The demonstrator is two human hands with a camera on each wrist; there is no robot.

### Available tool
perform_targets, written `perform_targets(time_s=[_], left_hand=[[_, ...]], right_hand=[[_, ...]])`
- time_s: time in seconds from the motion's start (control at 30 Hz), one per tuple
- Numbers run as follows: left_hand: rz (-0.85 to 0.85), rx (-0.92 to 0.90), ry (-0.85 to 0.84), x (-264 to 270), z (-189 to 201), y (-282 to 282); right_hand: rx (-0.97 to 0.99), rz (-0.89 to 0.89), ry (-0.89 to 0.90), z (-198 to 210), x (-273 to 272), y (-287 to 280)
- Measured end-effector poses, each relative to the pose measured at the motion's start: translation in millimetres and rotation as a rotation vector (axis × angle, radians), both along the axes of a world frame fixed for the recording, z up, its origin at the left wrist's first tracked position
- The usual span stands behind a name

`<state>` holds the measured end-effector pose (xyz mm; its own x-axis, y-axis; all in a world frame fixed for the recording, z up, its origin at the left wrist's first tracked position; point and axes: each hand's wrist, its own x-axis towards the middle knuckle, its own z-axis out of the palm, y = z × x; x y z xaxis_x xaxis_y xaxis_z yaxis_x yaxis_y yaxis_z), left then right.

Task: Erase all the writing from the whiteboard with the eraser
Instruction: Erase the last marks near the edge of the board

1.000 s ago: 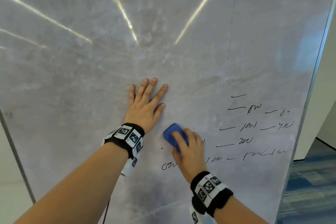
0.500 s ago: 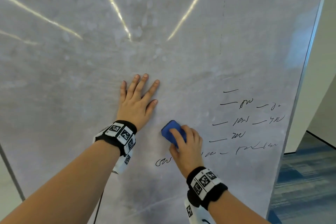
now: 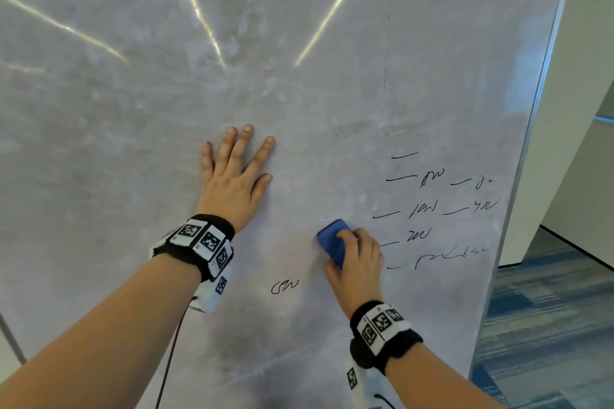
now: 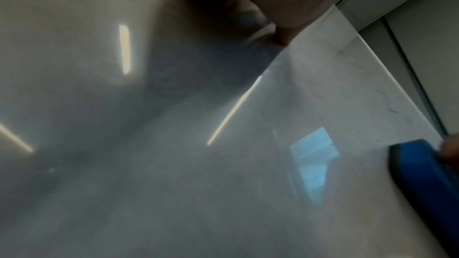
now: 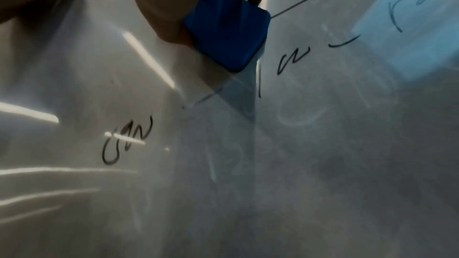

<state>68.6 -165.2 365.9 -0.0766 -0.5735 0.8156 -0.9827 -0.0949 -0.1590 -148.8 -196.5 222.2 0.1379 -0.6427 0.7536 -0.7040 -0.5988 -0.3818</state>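
The left hand (image 3: 232, 176) lies flat, fingers spread, on the whiteboard (image 3: 133, 109), while the right hand (image 3: 357, 262) grips the eraser (image 3: 332, 237) against it, writing (image 3: 438, 209) toward its right edge.

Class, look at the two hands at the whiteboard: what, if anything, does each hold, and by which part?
The right hand grips the blue eraser by its lower end, on the back. The left hand holds nothing; it rests flat on the whiteboard.

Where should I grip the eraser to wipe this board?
Grip the eraser across its blue back, pinching the long edges, coming from below as the right hand does. It lies flat on the whiteboard, so only the back and sides are exposed.
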Motion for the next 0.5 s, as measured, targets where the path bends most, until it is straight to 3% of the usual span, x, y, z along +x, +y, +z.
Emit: perform_targets(time_s=[0.1, 0.3, 0.5], left_hand=[[-0.046, 0.002, -0.043, -15.5, -1.0, -2.0], [-0.079, 0.130, -0.143, -42.0, -2.0, -12.2], [-0.102, 0.129, -0.173, -29.3, -2.9, -14.3]], right_hand=[[0.056, -0.034, -0.063, 2.4, 7.2, 1.6], [0.017, 0.060, 0.127, -20.2, 0.7, 16.9], [-0.034, 0.071, -0.175, 36.7, -3.3, -12.2]])
